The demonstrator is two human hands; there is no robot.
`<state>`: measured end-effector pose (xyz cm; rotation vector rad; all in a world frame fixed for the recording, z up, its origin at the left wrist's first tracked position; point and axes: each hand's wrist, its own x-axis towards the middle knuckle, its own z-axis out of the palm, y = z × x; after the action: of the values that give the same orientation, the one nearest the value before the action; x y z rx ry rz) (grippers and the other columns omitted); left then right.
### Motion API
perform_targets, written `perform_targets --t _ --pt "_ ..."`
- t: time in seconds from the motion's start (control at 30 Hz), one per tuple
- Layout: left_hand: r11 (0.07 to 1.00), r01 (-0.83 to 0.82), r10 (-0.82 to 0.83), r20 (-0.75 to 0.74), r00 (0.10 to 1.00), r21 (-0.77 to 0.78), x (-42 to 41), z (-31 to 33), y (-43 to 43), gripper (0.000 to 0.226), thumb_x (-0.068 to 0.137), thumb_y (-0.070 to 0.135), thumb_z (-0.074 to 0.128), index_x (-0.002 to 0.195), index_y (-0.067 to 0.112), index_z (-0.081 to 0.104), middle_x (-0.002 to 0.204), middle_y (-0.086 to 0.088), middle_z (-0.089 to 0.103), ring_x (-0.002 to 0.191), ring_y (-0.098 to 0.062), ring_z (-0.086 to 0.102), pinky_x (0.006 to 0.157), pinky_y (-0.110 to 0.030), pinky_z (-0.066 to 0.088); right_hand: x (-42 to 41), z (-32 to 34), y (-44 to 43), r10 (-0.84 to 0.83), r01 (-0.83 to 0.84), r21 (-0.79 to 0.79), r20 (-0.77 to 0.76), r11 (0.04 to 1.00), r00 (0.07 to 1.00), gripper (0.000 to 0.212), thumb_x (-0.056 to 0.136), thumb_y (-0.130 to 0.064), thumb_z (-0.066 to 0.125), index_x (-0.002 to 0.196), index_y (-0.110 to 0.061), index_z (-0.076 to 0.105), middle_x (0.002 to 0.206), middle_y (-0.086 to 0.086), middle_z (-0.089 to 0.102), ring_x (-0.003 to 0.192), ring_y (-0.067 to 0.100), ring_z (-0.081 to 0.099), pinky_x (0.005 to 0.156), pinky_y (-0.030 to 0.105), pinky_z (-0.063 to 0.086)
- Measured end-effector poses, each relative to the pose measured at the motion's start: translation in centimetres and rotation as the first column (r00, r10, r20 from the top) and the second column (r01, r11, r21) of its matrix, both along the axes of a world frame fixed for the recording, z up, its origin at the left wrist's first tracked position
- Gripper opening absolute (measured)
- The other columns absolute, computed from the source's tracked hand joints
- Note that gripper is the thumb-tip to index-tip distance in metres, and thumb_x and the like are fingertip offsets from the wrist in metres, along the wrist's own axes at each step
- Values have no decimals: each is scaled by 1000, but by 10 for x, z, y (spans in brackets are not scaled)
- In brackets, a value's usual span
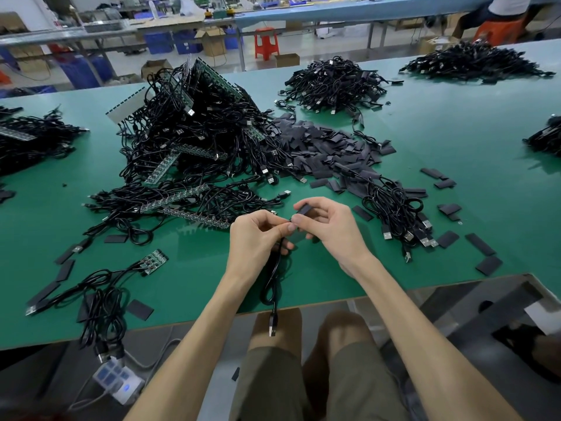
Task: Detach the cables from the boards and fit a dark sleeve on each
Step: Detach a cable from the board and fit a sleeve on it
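Note:
My left hand (258, 235) pinches the upper end of a black cable (274, 287), which loops down over the table edge, its USB plug hanging near my knees. My right hand (329, 226) holds a dark flat sleeve (304, 210) between thumb and fingers, touching the cable end. Both hands meet above the green table (318, 275). Behind them stands a big heap of green boards with cables attached (194, 129). A spread of loose dark sleeves (328, 147) lies to its right. A small board with cables (153, 262) rests at my near left.
A bundle of cables (394, 208) lies right of my hands. More cable piles sit at the back (334, 83), far right (473, 60) and far left (27, 141). Loose sleeves scatter near the table edge. A power strip (118, 381) lies on the floor.

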<state>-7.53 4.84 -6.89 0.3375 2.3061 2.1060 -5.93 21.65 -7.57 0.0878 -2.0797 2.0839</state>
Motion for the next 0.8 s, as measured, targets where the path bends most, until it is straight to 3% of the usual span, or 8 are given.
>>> perform_targets --t 0.23,0.53,0.8 --pt "1000 0 0 23 1000 5 1 0 -1 7 83 1 80 80 0 73 68 -16 72 58 -32 72 55 -34 60 1 2 2 38 -38 -13 37 999 999 14 85 -9 82 95 -15 75 74 0 74 63 8 65 58 18 50" --pt "1000 8 -9 30 1000 2 0 -1 -3 7 83 -2 78 82 -2 71 71 -18 72 60 -34 72 57 -36 61 4 6 0 50 -50 0 37 999 998 14 85 -5 81 93 -14 74 66 -6 70 56 3 61 55 15 47" --pt "1000 22 -22 24 999 -6 1 1 -2 12 84 5 80 81 0 70 67 -15 71 58 -30 72 57 -34 60 5 7 -3 15 -14 -16 31 1000 999 5 95 -11 71 96 -13 76 77 -2 72 66 6 62 60 19 49"
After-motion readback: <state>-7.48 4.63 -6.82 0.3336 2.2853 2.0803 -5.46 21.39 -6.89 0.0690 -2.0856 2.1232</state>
